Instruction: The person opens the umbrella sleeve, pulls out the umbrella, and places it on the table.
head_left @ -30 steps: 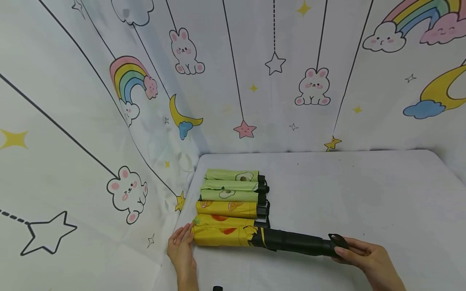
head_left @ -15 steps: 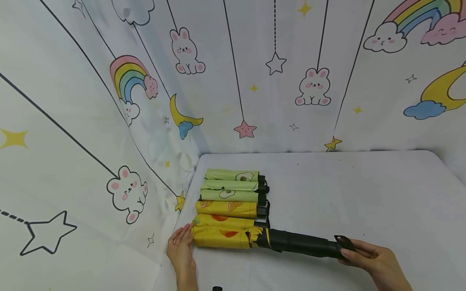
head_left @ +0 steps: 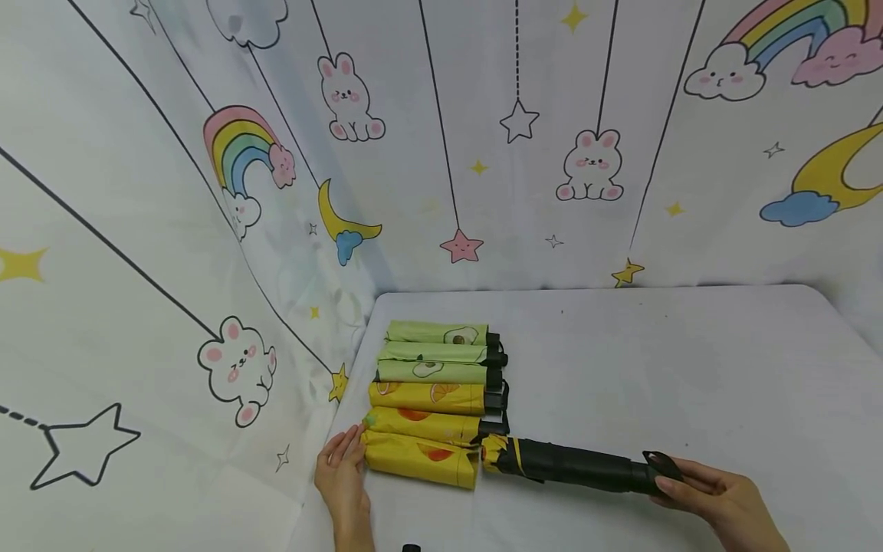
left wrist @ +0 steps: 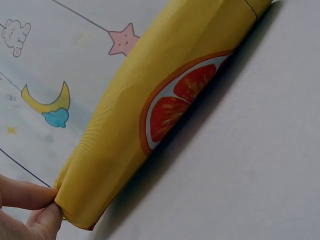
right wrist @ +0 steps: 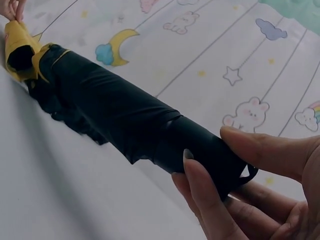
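Note:
A folded black umbrella [head_left: 586, 466] with a yellow-edged tip lies slantwise at the table's front. My right hand [head_left: 720, 498] grips its handle end, thumb on one side and fingers on the other; a wrist loop shows there in the right wrist view. Just left of the tip is a yellow umbrella sleeve [head_left: 417, 458] with a red citrus print, its dark mouth facing the umbrella. A narrow gap parts the two in the head view. My left hand [head_left: 343, 479] pinches the sleeve's closed end between thumb and finger [left wrist: 30, 195].
Behind the sleeve lie several sleeved umbrellas in a row: yellow ones [head_left: 428, 397] nearer, green avocado-print ones [head_left: 434, 353] farther back. A small black object [head_left: 411, 547] shows at the front edge. Printed white cloth [head_left: 414, 176] hangs behind and left of the white table [head_left: 690, 368].
My right hand has moved rightward with the umbrella, whose tip has come out of the sleeve's mouth. The sleeve's open end has dropped toward the front. My left hand keeps its place.

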`<move>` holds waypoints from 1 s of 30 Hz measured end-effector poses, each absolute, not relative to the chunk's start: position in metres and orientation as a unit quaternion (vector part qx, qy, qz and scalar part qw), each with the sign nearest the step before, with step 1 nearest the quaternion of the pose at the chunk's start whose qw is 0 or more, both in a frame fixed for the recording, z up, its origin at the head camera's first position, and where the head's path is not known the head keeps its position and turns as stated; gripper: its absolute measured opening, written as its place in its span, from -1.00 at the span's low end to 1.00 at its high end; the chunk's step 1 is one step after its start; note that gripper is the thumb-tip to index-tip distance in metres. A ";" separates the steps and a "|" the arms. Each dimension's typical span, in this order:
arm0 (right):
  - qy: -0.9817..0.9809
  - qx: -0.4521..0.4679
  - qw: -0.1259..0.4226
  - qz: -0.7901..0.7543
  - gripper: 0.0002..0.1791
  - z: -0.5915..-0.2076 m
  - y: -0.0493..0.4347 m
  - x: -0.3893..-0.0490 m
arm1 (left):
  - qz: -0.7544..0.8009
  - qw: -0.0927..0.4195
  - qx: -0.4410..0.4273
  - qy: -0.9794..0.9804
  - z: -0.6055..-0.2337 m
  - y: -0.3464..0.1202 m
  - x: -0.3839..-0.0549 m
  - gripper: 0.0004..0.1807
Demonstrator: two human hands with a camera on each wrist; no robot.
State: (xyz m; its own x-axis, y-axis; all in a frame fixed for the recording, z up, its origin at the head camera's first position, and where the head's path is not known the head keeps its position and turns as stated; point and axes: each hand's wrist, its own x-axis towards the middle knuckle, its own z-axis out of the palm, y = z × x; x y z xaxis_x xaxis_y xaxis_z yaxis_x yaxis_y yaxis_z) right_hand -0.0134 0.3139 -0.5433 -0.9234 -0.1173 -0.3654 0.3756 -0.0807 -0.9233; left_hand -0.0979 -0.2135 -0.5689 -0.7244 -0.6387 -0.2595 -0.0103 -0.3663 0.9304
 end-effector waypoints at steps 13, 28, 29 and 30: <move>0.669 0.103 0.203 -0.708 -0.61 -0.555 0.323 -0.016 | -0.768 0.214 0.312 -0.517 -0.570 -0.214 -0.097 -0.44; 0.691 0.142 0.224 -0.672 -0.19 -0.561 0.328 -0.016 | -0.768 0.220 0.303 -0.519 -0.571 -0.214 -0.096 -0.46; 0.694 0.142 0.226 -0.669 -0.19 -0.562 0.329 -0.017 | -0.768 0.220 0.302 -0.520 -0.571 -0.214 -0.096 -0.46; 0.695 0.144 0.227 -0.667 -0.18 -0.563 0.330 -0.017 | -0.770 0.220 0.301 -0.517 -0.571 -0.214 -0.095 -0.46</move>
State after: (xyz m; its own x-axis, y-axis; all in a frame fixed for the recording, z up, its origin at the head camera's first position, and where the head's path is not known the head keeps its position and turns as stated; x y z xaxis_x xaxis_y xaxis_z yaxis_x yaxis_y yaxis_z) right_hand -0.0167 0.3297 -0.5634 -0.8555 -0.1033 -0.5074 0.5026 0.0699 -0.8617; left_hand -0.0954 -0.2136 -0.5707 -0.7219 -0.6505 -0.2363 0.0278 -0.3683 0.9293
